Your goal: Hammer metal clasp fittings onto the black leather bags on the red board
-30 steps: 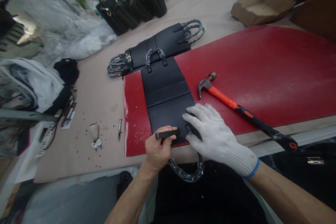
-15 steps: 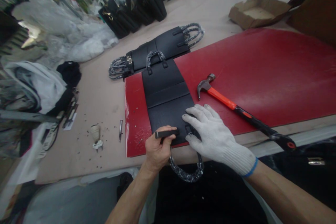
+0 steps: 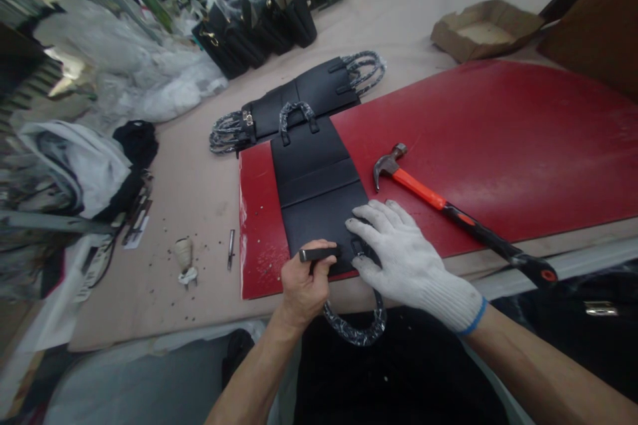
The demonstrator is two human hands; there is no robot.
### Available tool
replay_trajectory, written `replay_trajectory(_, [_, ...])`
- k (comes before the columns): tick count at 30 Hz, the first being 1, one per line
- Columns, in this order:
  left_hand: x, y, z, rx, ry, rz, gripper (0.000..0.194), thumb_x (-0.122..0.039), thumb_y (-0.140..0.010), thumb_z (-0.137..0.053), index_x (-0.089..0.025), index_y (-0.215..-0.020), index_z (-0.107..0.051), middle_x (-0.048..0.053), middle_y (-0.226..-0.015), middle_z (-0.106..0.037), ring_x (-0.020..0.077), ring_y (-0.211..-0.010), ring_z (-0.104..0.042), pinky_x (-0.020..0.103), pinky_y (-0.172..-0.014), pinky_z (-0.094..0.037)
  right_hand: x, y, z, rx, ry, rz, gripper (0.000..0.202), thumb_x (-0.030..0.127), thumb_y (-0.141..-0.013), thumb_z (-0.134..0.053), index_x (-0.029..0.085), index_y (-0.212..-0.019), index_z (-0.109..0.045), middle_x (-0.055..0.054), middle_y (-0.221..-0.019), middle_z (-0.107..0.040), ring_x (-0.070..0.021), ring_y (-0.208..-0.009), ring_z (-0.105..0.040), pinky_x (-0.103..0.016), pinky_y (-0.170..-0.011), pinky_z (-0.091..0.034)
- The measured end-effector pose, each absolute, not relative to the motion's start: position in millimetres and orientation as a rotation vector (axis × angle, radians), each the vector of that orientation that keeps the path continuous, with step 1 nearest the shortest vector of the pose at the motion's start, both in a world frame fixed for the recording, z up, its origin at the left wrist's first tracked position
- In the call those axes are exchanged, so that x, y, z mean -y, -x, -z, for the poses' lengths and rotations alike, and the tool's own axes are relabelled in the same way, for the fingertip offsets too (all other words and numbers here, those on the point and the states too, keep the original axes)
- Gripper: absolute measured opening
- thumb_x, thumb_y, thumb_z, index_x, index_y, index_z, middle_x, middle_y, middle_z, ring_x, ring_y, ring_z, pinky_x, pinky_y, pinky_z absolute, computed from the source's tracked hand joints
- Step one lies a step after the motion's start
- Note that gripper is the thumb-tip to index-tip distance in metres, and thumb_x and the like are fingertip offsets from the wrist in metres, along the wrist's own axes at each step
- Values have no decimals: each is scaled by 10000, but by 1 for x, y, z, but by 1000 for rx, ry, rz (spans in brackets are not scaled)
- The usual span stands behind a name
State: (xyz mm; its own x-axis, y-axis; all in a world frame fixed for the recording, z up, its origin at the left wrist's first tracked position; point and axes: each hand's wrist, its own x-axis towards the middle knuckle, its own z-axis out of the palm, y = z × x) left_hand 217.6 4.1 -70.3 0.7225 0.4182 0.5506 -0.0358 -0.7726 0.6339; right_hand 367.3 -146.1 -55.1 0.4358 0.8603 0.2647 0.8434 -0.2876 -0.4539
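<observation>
Pinching a dark bar tool (image 3: 316, 254) in the bare left hand (image 3: 305, 284), over the near end of a black panel (image 3: 321, 216); resting the gloved right hand (image 3: 399, 246) spread on the panel's near right corner, just beside a handle tab; cannot tell how firmly pressed. Matching the grip and placement of half a second ago; differing by little more than a slight slide of the whole view.

Laid flat, the panel, across the left end of a smooth red sheet (image 3: 473, 139), reaching its near edge; leathery, matte, folded crosswise; ending in a looped handle (image 3: 356, 337) under crinkled clear film, hanging past the near edge of the surface (image 3: 199, 179). Lying aslant right of the panel, across the sheet's near edge: claw hammer (image 3: 463, 218), grey-headed, orange and black along the shaft; left of the sheet: slim metal rod (image 3: 230, 250), pale conical spool (image 3: 184, 257).
</observation>
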Motion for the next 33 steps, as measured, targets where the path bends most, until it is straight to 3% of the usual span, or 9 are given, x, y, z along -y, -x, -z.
replay_trajectory(8, [-2, -222, 69, -268, -2352, -865, 137, -144, -970, -573, -178, -1041, -684, 58, -958, -777, 169, -886, -769, 241, -831, -615, 147, -369, 55, 1434, 2136, -51, 521, 314, -834, -693, 188, -1339, -667, -133, -1456, -599, -368, -1412, -478, -606, -1247, -277])
replay_trajectory(11, [-1, -223, 71, -286, -2321, -830, 137, -145, -964, -567, -186, -1043, -671, 57, -963, -773, 167, -853, -762, 236, -793, -606, 154, -375, 53, 1441, 2060, -75, 499, 313, -847, -673, 206, -1334, -654, -133, -1434, -615, -344, -1376, -526, -606, -1210, -348])
replay_trajectory(14, [0, -225, 72, -300, -2285, -809, 140, -135, -954, -563, -193, -1039, -658, 49, -946, -770, 167, -837, -757, 234, -765, -597, 174, -389, 51, 1316, 2096, 76, 417, 315, -933, -578, 190, -1327, -635, -146, -1377, -642, -311, -1286, -599, -527, -1117, -478])
replay_trajectory(17, [0, -227, 72, -289, -2257, -806, 141, -126, -947, -556, -200, -1026, -647, 39, -903, -757, 168, -813, -748, 242, -755, -589, 203, -408, 48, 1169, 2408, 318, 403, 354, -959, -546, 144, -1290, -638, -181, -1306, -659, -354, -1152, -645, -524, -996, -541])
replay_trajectory(19, [-1, -228, 71, -283, -2250, -801, 141, -122, -941, -552, -205, -1015, -639, 37, -891, -751, 175, -805, -744, 254, -759, -587, 220, -417, 45, 1125, 2708, 350, 413, 340, -968, -522, 113, -1294, -635, -208, -1240, -665, -379, -1025, -664, -515, -835, -572])
replay_trajectory(23, [-2, -230, 73, -290, -2239, -779, 139, -130, -928, -558, -218, -1014, -623, 44, -912, -760, 201, -848, -757, 280, -788, -593, 232, -420, 39, 1106, 3070, 202, 444, 213, -1001, -377, 65, -1350, -609, -227, -1013, -657, -371, -854, -667, -434, -606, -507])
replay_trajectory(28, [-2, -233, 78, -309, -2229, -778, 135, -138, -922, -562, -224, -1015, -610, 46, -915, -761, 209, -853, -762, 287, -788, -594, 223, -424, 32, 877, 2923, -124, 499, 111, -937, -360, 21, -1393, -541, -238, -1022, -653, -334, -822, -687, -418, -663, -484])
replay_trajectory(31, [-2, -233, 79, -306, -2232, -774, 129, -125, -912, -581, -221, -993, -611, 40, -893, -754, 208, -830, -759, 284, -775, -587, 224, -426, 18, 793, 2797, -250, 397, 187, -947, -390, 59, -1263, -594, -131, -831, -653, -253, -681, -660, -368, -626, -493])
replay_trajectory(33, [-2, -234, 80, -312, -2238, -761, 137, -115, -903, -595, -222, -988, -614, 33, -885, -755, 207, -822, -759, 278, -764, -583, 227, -417, 0, 730, 2581, -379, 351, 335, -998, -380, 135, -1185, -599, -2, -660, -544, -193, -542, -572, -306, -517, -456])
